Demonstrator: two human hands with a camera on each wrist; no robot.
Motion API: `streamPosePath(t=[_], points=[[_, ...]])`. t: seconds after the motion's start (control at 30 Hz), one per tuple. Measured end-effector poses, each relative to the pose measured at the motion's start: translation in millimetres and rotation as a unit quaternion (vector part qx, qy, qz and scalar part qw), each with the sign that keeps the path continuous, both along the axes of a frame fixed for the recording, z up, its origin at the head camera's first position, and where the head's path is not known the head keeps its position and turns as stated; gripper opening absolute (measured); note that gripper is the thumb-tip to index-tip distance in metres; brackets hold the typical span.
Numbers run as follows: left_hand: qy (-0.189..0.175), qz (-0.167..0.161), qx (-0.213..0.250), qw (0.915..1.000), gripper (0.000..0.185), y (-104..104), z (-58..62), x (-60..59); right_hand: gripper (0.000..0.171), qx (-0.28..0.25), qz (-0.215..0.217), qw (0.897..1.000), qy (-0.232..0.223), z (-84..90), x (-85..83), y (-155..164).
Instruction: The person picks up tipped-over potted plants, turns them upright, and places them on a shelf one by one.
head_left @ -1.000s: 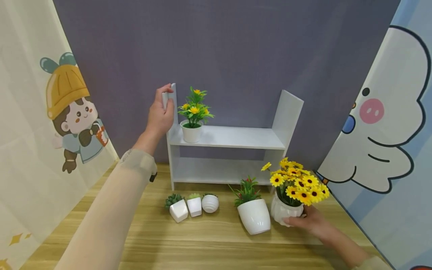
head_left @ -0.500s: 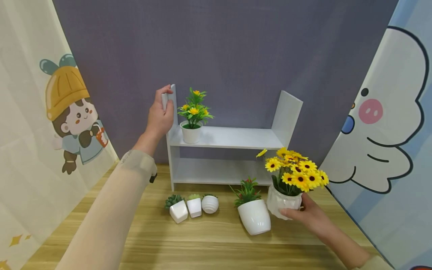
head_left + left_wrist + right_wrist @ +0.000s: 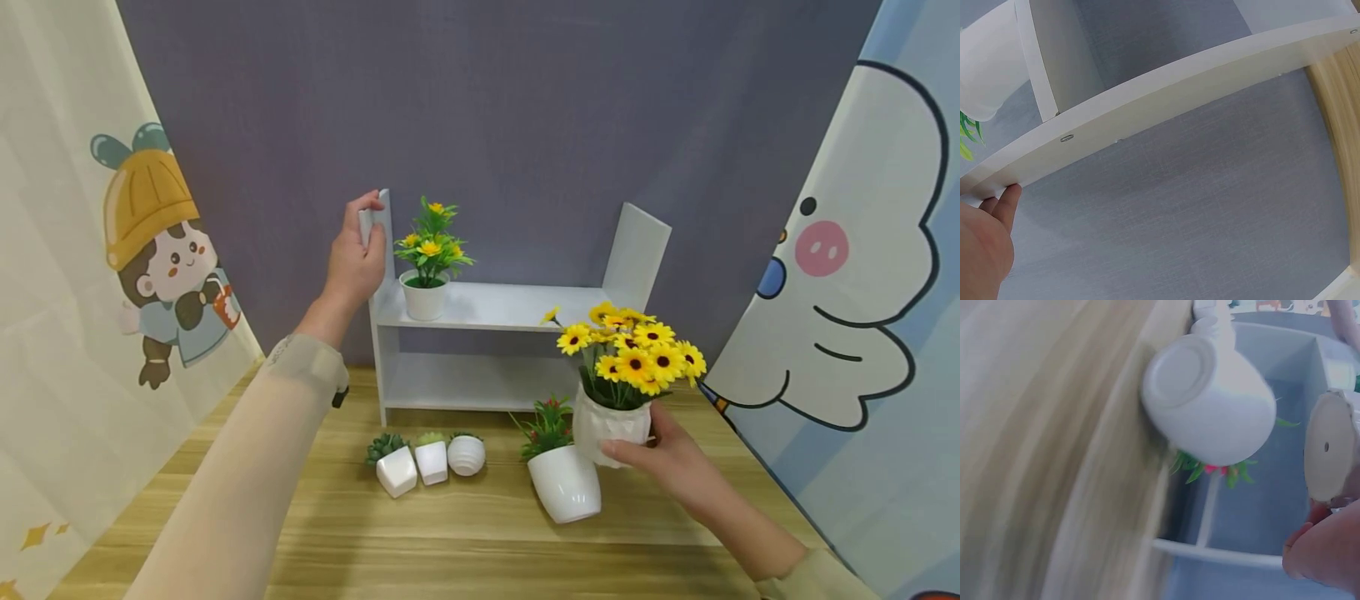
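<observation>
In the head view my left hand (image 3: pixel 356 258) grips the upper left side panel of a white two-tier shelf (image 3: pixel 525 307). The left wrist view shows its fingertips (image 3: pixel 1009 203) against the panel's edge. My right hand (image 3: pixel 678 467) holds a white ribbed flowerpot of yellow sunflowers (image 3: pixel 613 425) by its right side, raised in front of the shelf's lower right. The right wrist view shows the bottom of this flowerpot (image 3: pixel 1327 447), off the table. Behind and left of it, a larger glossy white pot (image 3: pixel 566 483) with a red-flowered plant lies tilted on the table.
A yellow-flowered potted plant (image 3: pixel 426 296) stands at the left of the upper shelf board. Three small white succulent pots (image 3: pixel 432 462) lie in a row on the wooden table (image 3: pixel 420 550) before the shelf. A grey curtain (image 3: pixel 510 125) hangs behind.
My right hand has lifted the sunflower pot off the table and carried it up and to the left, toward the shelf. The left hand keeps its hold on the side panel.
</observation>
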State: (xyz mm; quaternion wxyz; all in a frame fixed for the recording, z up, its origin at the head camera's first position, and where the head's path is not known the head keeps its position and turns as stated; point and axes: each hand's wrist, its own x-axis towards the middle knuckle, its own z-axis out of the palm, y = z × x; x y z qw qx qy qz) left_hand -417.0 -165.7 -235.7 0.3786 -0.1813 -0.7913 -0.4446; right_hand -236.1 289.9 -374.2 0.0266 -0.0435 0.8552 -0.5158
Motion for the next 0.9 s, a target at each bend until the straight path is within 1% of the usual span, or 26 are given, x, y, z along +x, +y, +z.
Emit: streamPosePath(t=[0.23, 0.43, 0.7, 0.9], points=[[-0.002, 0.001, 0.001, 1.0, 0.037, 0, -1.0, -0.8, 0.083, 0.001, 0.0, 0.999, 0.041, 18.1, -3.9, -20], [-0.005, 0.005, 0.001, 1.0, 0.037, 0, -1.7, -1.4, 0.083, -0.007, 0.008, 0.997, 0.077, 34.4, -13.5, -36], [-0.013, 0.009, 0.0, 0.9999, 0.039, 0, -1.8, -0.2, 0.088, -0.014, 0.0, 0.995, 0.098, 57.5, -32.5, -58], [-0.01, 0.013, -0.004, 0.9999, 0.039, 1, -0.8, 0.8, 0.092, -0.017, -0.012, 0.995, 0.099, 71.8, -48.0, -73]])
